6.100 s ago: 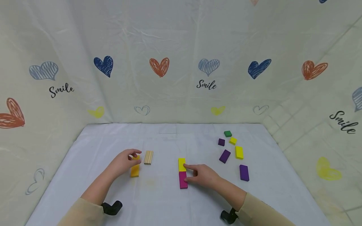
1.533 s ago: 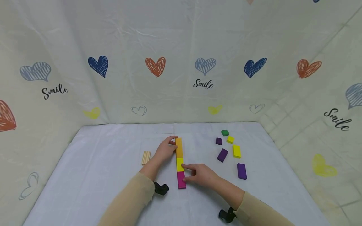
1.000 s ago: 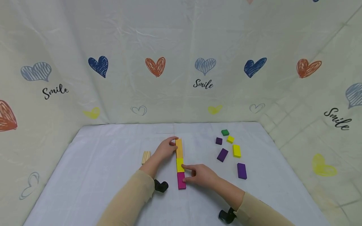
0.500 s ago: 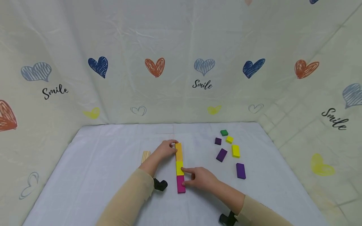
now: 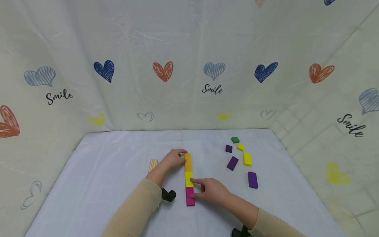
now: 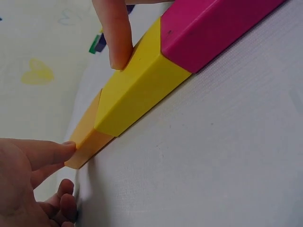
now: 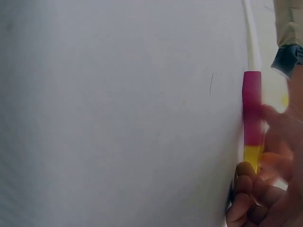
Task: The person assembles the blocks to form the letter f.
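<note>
A straight row of three blocks lies on the white cloth: an orange block (image 5: pixel 188 164) at the far end, a yellow block (image 5: pixel 188 176) in the middle and a magenta block (image 5: pixel 189 200) nearest me. They meet end to end in the left wrist view. My left hand (image 5: pixel 174 158) pinches the orange block, index finger at its far end and thumb on its left side. From the right, my right hand (image 5: pixel 214 191) touches the row, its extended index finger on the yellow block (image 6: pixel 147 80) and its thumb on the magenta block (image 7: pixel 252 104). Its other fingers are curled beneath.
A striped wooden block (image 5: pixel 153 163) lies left of the row, partly behind my left forearm. Scattered at right are a green block (image 5: pixel 235 140), a small yellow block (image 5: pixel 240 147), a larger yellow block (image 5: pixel 247 159) and several purple blocks (image 5: pixel 252 180). A heart-printed curtain stands behind.
Since the oldest frame, my left hand has brought the orange block from the left to the row's far end. Over the last second, the row and both hands have slid slightly toward me.
</note>
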